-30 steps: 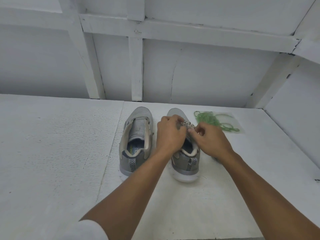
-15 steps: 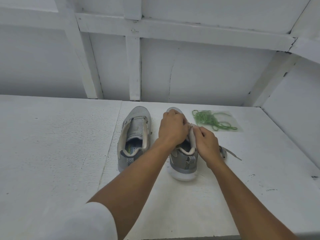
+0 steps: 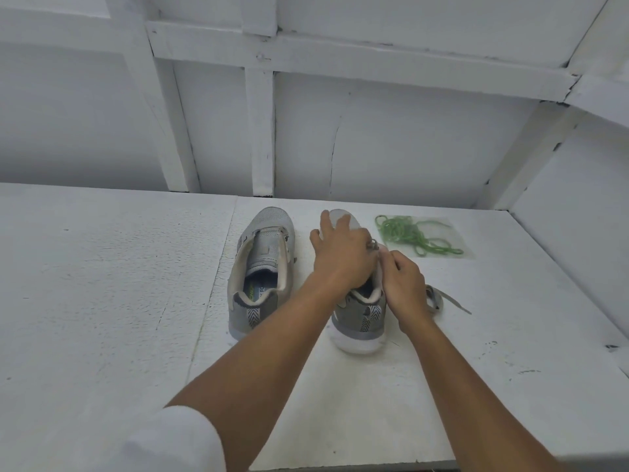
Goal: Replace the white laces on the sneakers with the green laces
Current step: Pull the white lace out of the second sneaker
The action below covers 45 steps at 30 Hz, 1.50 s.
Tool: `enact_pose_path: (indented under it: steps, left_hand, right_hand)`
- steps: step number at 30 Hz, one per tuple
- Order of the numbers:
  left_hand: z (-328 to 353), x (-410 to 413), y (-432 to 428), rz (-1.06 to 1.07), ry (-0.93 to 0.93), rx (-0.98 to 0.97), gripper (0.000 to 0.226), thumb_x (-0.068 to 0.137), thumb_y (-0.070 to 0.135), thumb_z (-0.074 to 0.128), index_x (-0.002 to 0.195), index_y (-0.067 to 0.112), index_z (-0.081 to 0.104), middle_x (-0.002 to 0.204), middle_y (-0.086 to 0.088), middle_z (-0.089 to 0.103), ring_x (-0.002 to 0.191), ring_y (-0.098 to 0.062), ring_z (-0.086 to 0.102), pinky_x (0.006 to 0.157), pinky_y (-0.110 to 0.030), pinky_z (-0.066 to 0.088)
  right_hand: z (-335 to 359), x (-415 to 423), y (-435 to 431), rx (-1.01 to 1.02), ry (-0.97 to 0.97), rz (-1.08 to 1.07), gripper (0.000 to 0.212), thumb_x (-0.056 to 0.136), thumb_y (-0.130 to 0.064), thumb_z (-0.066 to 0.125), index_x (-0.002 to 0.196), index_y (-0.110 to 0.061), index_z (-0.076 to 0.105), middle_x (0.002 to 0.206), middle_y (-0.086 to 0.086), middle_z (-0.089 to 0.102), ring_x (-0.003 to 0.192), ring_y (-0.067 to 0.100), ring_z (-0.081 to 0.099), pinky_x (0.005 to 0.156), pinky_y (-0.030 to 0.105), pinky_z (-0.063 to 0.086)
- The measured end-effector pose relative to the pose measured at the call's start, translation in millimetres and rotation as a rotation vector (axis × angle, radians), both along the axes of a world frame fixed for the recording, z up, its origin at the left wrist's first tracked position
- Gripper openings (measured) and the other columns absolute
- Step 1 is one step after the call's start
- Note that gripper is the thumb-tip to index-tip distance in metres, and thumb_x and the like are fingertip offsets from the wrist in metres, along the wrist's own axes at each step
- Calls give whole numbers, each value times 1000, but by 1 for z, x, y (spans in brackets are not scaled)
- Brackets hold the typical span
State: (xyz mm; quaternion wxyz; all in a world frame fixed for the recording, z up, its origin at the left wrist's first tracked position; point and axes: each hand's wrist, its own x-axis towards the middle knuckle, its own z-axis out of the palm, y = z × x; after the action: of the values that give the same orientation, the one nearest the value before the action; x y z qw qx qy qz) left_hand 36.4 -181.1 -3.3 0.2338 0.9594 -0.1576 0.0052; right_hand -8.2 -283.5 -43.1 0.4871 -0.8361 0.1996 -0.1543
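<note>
Over the last second the left hand (image 3: 343,257) has slid forward from the lacing, and its fingers now lie spread and fairly straight over the front of the right sneaker (image 3: 360,318), pinning it to the counter (image 3: 102,284). The right hand (image 3: 403,287) has drawn back to the upper eyelets, fingers curled and pinching the white lace (image 3: 372,245). A loose lace end (image 3: 439,298) now shows beside that wrist. So unlacing looks underway, the left sneaker (image 3: 262,264) appears already bare, and the green laces (image 3: 408,233) lie untouched beyond.
</note>
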Motion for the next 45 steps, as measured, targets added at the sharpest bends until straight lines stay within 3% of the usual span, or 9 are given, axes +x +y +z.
enact_pose_path:
  steps: [6, 9, 11, 16, 19, 23, 30, 38, 45]
  left_hand:
    - [15, 17, 16, 70, 41, -291, 25, 96, 37, 54, 101, 20, 72, 131, 6, 60, 137, -25, 34, 107, -42, 25]
    - [33, 25, 32, 200, 156, -640, 24, 94, 30, 58, 95, 14, 75, 101, -6, 72, 101, -24, 62, 94, -35, 45]
    - [37, 28, 38, 271, 144, -708, 20, 93, 20, 55, 93, 11, 73, 86, -7, 66, 84, -24, 59, 85, -35, 49]
    - [26, 23, 20, 209, 88, -448, 52, 89, 21, 54, 140, 18, 43, 146, -8, 40, 133, -31, 37, 109, -42, 34]
    - [18, 12, 4, 14, 27, -163, 50, 88, 29, 56, 137, 30, 48, 157, -4, 25, 146, -33, 6, 116, -46, 13]
    - [3, 12, -5, -59, -8, 15, 26, 95, 34, 51, 111, 24, 69, 138, 1, 49, 146, -34, 4, 113, -46, 9]
    - [18, 32, 14, 112, -130, -114, 17, 94, 26, 55, 101, 19, 69, 114, 0, 63, 125, -26, 44, 103, -44, 30]
    - [51, 53, 58, 358, -224, -327, 18, 97, 19, 49, 104, 8, 61, 103, -7, 65, 97, -28, 60, 90, -46, 48]
    - [49, 43, 69, 320, -246, -266, 16, 85, 16, 55, 85, 5, 66, 85, -7, 67, 83, -28, 61, 80, -42, 51]
  right_hand:
    - [0, -2, 3, -24, -13, -10, 45, 101, -39, 42, 64, -14, 38, 59, -1, 42, 57, 13, 36, 55, 31, 28]
    - [0, -2, 3, -34, -19, -15, 46, 101, -39, 42, 64, -13, 38, 59, 0, 42, 56, 12, 36, 54, 31, 27]
    - [0, -2, 3, -32, -22, -17, 46, 101, -40, 43, 65, -12, 38, 58, 0, 41, 55, 12, 35, 54, 30, 26]
    - [-1, -2, 4, -21, -20, -31, 47, 101, -41, 43, 63, -14, 36, 58, -2, 40, 56, 12, 35, 53, 30, 27]
    - [-2, -2, 3, -14, -22, -28, 47, 101, -41, 43, 62, -15, 38, 57, -3, 42, 56, 11, 36, 54, 29, 28]
    - [-2, 0, 3, 2, -21, -37, 47, 100, -41, 44, 61, -15, 40, 58, -3, 45, 57, 12, 38, 55, 29, 29]
    - [-3, -1, 4, -18, -24, -40, 45, 101, -40, 43, 64, -13, 39, 59, -1, 44, 57, 12, 38, 54, 30, 29]
    - [-4, -1, 4, -2, -29, -52, 46, 101, -39, 44, 61, -15, 36, 58, -1, 42, 57, 14, 37, 55, 31, 28]
    - [-5, 0, 4, 1, -42, -51, 47, 100, -39, 46, 60, -17, 32, 55, -4, 38, 56, 14, 34, 55, 32, 26]
